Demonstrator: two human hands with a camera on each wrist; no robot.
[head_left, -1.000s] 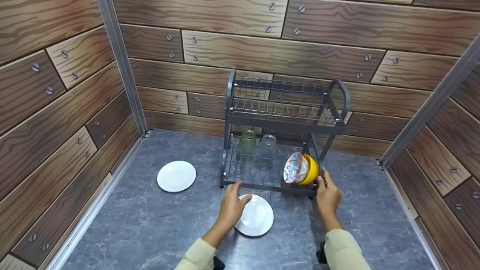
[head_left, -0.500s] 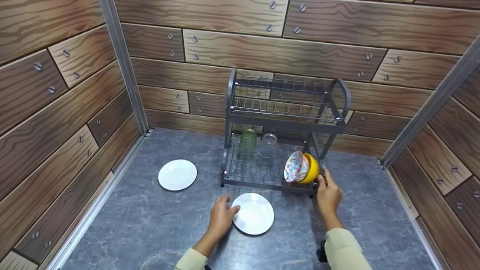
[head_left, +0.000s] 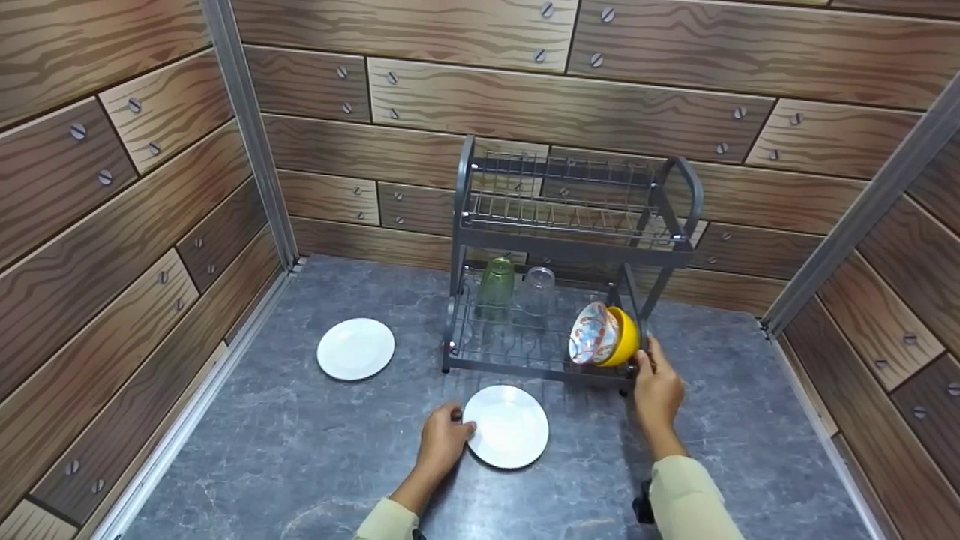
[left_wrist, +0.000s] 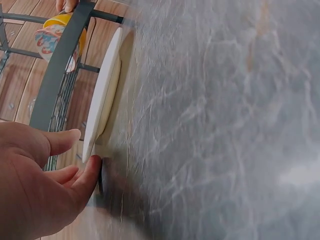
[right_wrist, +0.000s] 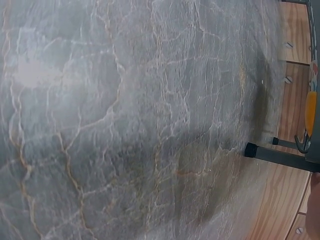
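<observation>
A white plate (head_left: 507, 427) lies on the grey tabletop in front of the dish rack (head_left: 570, 247). My left hand (head_left: 442, 442) pinches its left rim. In the left wrist view the thumb is over the plate's (left_wrist: 102, 95) upper face and a fingertip is at the rim's underside. With my right hand (head_left: 658, 394) I grip the rack's lower right corner, beside a yellow bowl (head_left: 624, 339). A patterned bowl (head_left: 591, 335) is nested in it, both tilted on the lower shelf. The right wrist view shows only a sliver of hand near a rack leg (right_wrist: 280, 157).
A second white plate (head_left: 356, 349) lies on the tabletop to the left. Upside down on the lower shelf stand a green glass (head_left: 496, 285) and a clear glass (head_left: 537, 291). The upper tier (head_left: 562, 214) has wire slots. Wood-patterned walls (head_left: 322, 90) enclose the table.
My left hand has moved back from above the plate, out to its left rim, and its fingers have curled in at the edge. The right hand stays at the rack's corner.
</observation>
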